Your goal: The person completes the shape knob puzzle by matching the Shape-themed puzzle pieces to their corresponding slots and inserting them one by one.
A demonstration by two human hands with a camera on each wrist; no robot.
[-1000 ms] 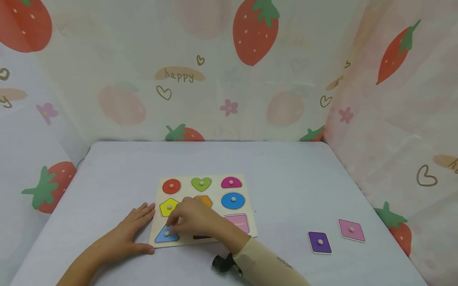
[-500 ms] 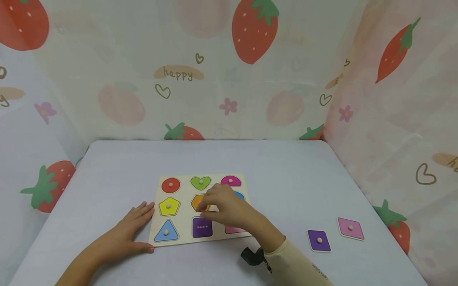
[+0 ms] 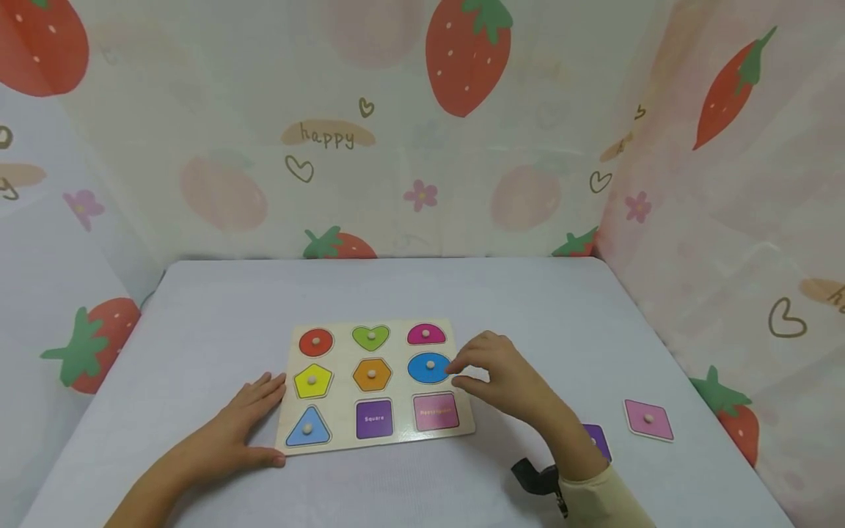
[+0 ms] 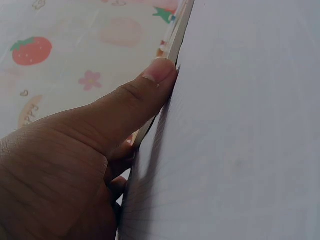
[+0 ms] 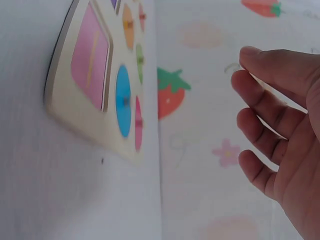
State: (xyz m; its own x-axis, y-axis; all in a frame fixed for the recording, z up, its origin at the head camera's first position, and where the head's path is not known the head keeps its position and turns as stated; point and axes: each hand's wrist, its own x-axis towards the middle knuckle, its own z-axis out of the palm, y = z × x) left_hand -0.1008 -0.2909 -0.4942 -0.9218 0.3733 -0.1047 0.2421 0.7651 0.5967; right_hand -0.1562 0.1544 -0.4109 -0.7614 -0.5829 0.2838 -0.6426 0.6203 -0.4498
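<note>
A wooden shape puzzle board lies on the white table. Knobbed pieces fill its back two rows, and a blue triangle piece sits front left. The purple square slot and the pink rectangle slot hold no piece. My left hand rests against the board's left edge, thumb at the near corner. In the left wrist view the thumb touches that edge. Off the board's right edge hovers my right hand, fingers loosely bent, holding nothing; the right wrist view shows its fingertips apart from the board.
A purple square piece, partly hidden by the right forearm, lies on the table at right. Farther right is a pink rectangle piece with a knob. A black wrist camera hangs under the right wrist. Strawberry-print curtains surround the table.
My right hand has travelled rightward from over the blue triangle, across the board, to beyond its right edge. The square and rectangle slots have come into sight. My left hand stays put.
</note>
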